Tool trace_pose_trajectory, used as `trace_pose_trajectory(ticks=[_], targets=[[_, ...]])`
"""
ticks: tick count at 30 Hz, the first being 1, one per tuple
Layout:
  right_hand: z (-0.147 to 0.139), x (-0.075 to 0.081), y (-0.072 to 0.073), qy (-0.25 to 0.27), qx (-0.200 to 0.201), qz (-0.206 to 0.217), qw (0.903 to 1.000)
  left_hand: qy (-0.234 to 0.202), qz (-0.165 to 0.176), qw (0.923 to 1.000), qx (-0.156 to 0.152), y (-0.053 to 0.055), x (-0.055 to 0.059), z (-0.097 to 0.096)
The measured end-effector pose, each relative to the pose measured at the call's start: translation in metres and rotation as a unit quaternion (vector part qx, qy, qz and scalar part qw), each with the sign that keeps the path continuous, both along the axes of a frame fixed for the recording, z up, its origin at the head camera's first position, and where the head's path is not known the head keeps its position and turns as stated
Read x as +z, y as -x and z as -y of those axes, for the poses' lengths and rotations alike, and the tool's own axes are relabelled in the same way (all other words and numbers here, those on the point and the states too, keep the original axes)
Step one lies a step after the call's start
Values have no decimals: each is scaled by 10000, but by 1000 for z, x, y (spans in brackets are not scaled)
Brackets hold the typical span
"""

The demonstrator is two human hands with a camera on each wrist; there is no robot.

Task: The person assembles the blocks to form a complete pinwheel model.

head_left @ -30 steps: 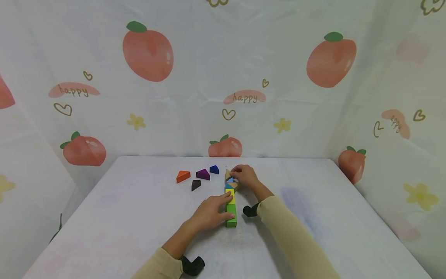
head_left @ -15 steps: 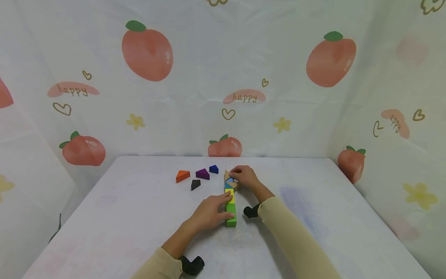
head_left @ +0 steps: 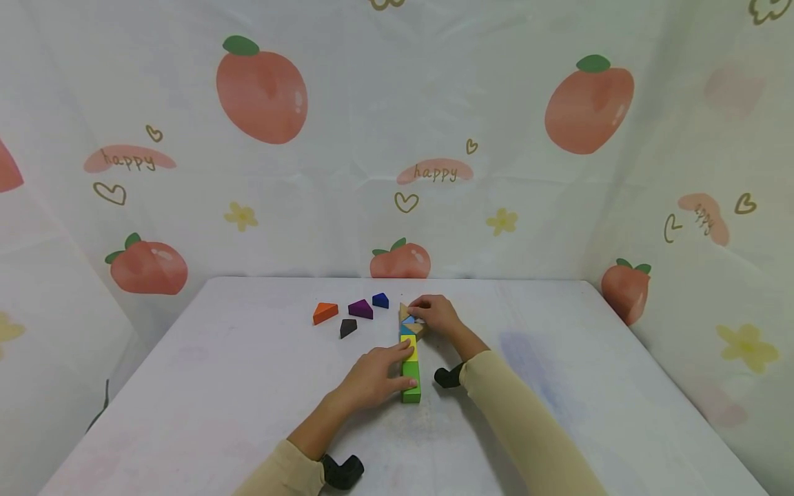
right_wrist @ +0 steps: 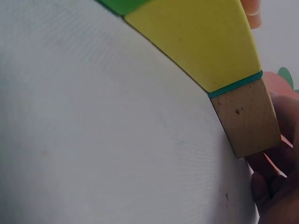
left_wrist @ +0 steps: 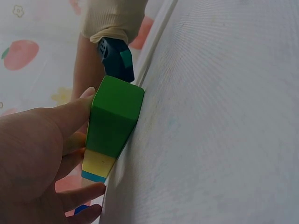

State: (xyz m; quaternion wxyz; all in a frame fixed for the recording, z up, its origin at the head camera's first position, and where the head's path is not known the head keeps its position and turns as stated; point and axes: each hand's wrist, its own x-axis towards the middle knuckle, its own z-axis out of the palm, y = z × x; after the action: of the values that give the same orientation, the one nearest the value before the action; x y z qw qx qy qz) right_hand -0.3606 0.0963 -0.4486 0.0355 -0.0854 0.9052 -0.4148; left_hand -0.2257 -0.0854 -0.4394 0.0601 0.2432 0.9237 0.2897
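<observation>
Down the middle of the table runs a short row of toy blocks. Nearest is a green block (head_left: 411,395), then a yellow block (head_left: 407,355), then small blue triangle blocks (head_left: 406,330) and wooden ones. My left hand (head_left: 371,377) lies along the row's left side, thumb on the green block and a fingertip on the yellow one, fingers fairly straight. At the far end my right hand (head_left: 438,314) pinches a wooden triangle block (head_left: 403,310) with curled fingers. Another wooden block (right_wrist: 246,119) juts out on the row's right side.
Left of the row's far end lie an orange block (head_left: 325,313), a purple block (head_left: 361,309), a dark blue block (head_left: 381,301) and a black block (head_left: 349,328). A fruit-printed curtain (head_left: 347,124) stands behind the white table (head_left: 205,386).
Almost nothing differs: both hands and the blocks hold their places, and the head view has shifted very slightly.
</observation>
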Motion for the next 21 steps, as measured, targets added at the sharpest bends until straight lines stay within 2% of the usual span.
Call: trace_pose_trajectory(ticks=[21], targets=[[-1,0,-3,-30,45,-88,9999,-40,-31,10000,-5,-1,1,0]])
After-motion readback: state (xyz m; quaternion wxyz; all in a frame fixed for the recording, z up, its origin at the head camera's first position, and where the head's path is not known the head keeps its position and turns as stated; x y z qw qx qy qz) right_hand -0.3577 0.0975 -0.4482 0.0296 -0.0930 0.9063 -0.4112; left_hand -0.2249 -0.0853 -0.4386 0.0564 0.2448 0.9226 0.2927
